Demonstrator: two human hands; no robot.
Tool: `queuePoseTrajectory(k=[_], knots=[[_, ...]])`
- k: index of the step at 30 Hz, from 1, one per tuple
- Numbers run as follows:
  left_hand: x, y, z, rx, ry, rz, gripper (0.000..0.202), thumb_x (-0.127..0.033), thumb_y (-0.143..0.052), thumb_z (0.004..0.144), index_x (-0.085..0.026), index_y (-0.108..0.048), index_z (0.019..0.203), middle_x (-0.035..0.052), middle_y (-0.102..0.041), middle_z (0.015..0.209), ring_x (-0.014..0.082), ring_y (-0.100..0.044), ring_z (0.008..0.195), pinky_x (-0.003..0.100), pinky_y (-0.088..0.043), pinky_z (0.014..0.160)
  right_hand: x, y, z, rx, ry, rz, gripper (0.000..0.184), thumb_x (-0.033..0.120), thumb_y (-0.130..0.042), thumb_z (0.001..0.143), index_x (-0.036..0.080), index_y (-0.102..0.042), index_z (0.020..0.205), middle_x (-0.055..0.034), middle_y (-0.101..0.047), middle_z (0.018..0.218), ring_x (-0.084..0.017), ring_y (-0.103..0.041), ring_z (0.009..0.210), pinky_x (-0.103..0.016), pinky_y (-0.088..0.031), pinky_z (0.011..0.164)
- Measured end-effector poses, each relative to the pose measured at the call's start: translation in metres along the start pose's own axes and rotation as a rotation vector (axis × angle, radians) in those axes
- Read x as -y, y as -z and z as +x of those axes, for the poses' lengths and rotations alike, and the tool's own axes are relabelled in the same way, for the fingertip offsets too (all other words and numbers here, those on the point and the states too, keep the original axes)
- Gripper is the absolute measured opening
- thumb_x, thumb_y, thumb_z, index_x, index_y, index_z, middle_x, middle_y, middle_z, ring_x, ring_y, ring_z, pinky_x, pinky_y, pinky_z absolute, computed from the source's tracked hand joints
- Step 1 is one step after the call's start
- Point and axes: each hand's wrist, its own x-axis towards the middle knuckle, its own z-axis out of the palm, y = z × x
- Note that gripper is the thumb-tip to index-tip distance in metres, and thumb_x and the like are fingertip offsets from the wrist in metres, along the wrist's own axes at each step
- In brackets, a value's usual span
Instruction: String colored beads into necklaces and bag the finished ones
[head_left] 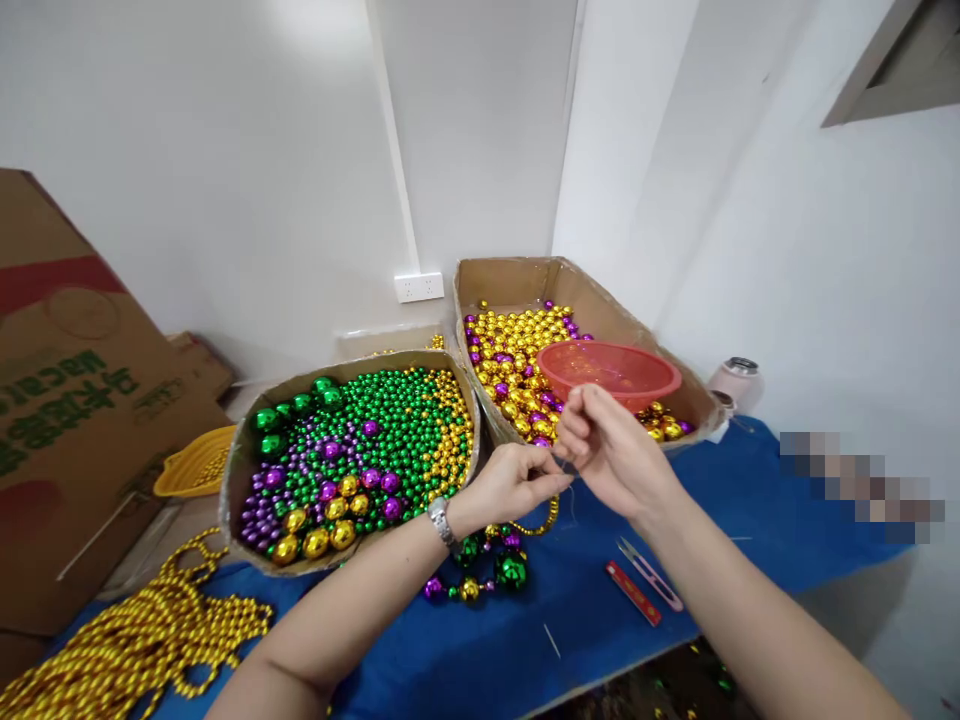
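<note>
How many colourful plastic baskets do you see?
2: a red basket over the gold and purple beads in the right-hand box, and a yellow basket left of the left-hand box, partly hidden by it. More could be hidden.

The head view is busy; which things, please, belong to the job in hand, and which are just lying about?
Likely the job: thin thread at left hand and right hand, bead strand, boxed beads, pink snips.
Likely just lying about: pale flask, printed carton.

thread [572, 501] | thin, dangling | bead strand [512, 571] | green-purple-gold, curved, on blue cloth [450, 650]
</note>
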Motion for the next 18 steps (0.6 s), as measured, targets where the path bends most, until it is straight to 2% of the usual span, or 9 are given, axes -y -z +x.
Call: queuePoseTrajectory(k=[3,5,7,10,11,13,15,16,18], knots=[[-0.015,0.006,0.004,-0.091,-0.006,-0.010,0.026,-0.034,-0.056,0.082,-0.014,-0.061,0.065,-0.0001,-0.056,0.059,0.0092,-0.045,0.053,0.021,-0.035,0.052,0.028,-0.023,0.023,-0.021,0.023,-0.024,0.021,0.030,-0.062,0.083,0.019,-0.049,0.071,0.0107,-0.035,0.052,-0.001,-0.030,0.039,-0.012,-0.026,0.036],[-0.022,0.010,0.005,-0.128,-0.008,0.014,0.026,-0.033,-0.056,0.082,-0.014,-0.061,0.065,0.0000,-0.056,0.058,0.0093,-0.045,0.053,0.021,-0.035,0.051,0.055,-0.039,0.035,-0.061,0.060,-0.078,0.022,0.019,-0.056,0.086,0.018,-0.046,0.066,0.0116,-0.031,0.048,0.000,-0.025,0.036,-0.012,-0.017,0.035],[-0.023,0.013,0.002,-0.130,-0.001,0.045,0.025,-0.033,-0.057,0.081,-0.014,-0.061,0.065,0.0005,-0.057,0.058,0.0097,-0.046,0.053,0.021,-0.035,0.051,0.088,-0.056,0.044,-0.162,0.132,-0.212,0.028,0.009,-0.043,0.088,0.017,-0.044,0.061,0.0127,-0.025,0.044,0.001,-0.022,0.033,-0.013,-0.012,0.036],[-0.008,0.009,-0.011,-0.109,0.042,0.104,0.025,-0.034,-0.058,0.081,-0.014,-0.064,0.067,0.0020,-0.061,0.061,0.0110,-0.050,0.055,0.021,-0.036,0.052,0.143,-0.078,0.053,-0.219,0.216,-0.263,0.034,0.005,-0.034,0.088,0.017,-0.039,0.057,0.0139,-0.018,0.041,0.004,-0.018,0.030,-0.014,-0.006,0.041],[0.000,0.006,-0.018,-0.100,0.065,0.118,0.025,-0.035,-0.058,0.081,-0.014,-0.065,0.068,0.0025,-0.062,0.061,0.0115,-0.051,0.055,0.021,-0.036,0.052,0.159,-0.083,0.057,-0.241,0.290,-0.310,0.034,0.005,-0.033,0.087,0.017,-0.038,0.056,0.0138,-0.019,0.041,0.005,-0.019,0.029,-0.015,-0.006,0.042],[0.016,-0.003,-0.032,-0.092,0.112,0.124,0.027,-0.036,-0.058,0.081,-0.013,-0.067,0.071,0.0036,-0.065,0.063,0.0123,-0.053,0.056,0.021,-0.037,0.052,0.180,-0.088,0.065,-0.274,0.406,-0.385,0.034,0.007,-0.033,0.087,0.018,-0.036,0.054,0.0135,-0.019,0.040,0.005,-0.018,0.028,-0.016,-0.005,0.044],[0.030,-0.014,-0.044,-0.089,0.145,0.110,0.027,-0.036,-0.057,0.082,-0.013,-0.068,0.074,0.0048,-0.067,0.067,0.0131,-0.055,0.057,0.021,-0.038,0.053,0.181,-0.091,0.074,-0.244,0.445,-0.431,0.032,0.007,-0.033,0.086,0.018,-0.036,0.056,0.0144,-0.019,0.039,0.006,-0.017,0.028,-0.015,-0.006,0.045],[0.035,-0.021,-0.049,-0.075,0.157,0.103,0.027,-0.036,-0.057,0.082,-0.013,-0.069,0.074,0.0051,-0.068,0.068,0.0135,-0.057,0.059,0.021,-0.038,0.053,0.173,-0.094,0.079,-0.208,0.436,-0.443,0.030,0.006,-0.032,0.086,0.017,-0.036,0.058,0.0152,-0.019,0.040,0.006,-0.017,0.028,-0.013,-0.008,0.045],[0.042,-0.036,-0.055,0.016,0.175,0.101,0.025,-0.034,-0.059,0.080,-0.013,-0.070,0.073,0.0049,-0.069,0.069,0.0136,-0.058,0.059,0.021,-0.038,0.053,0.141,-0.104,0.085,-0.117,0.400,-0.474,0.028,0.005,-0.029,0.087,0.014,-0.040,0.062,0.0165,-0.023,0.042,0.006,-0.023,0.030,-0.009,-0.016,0.047]])
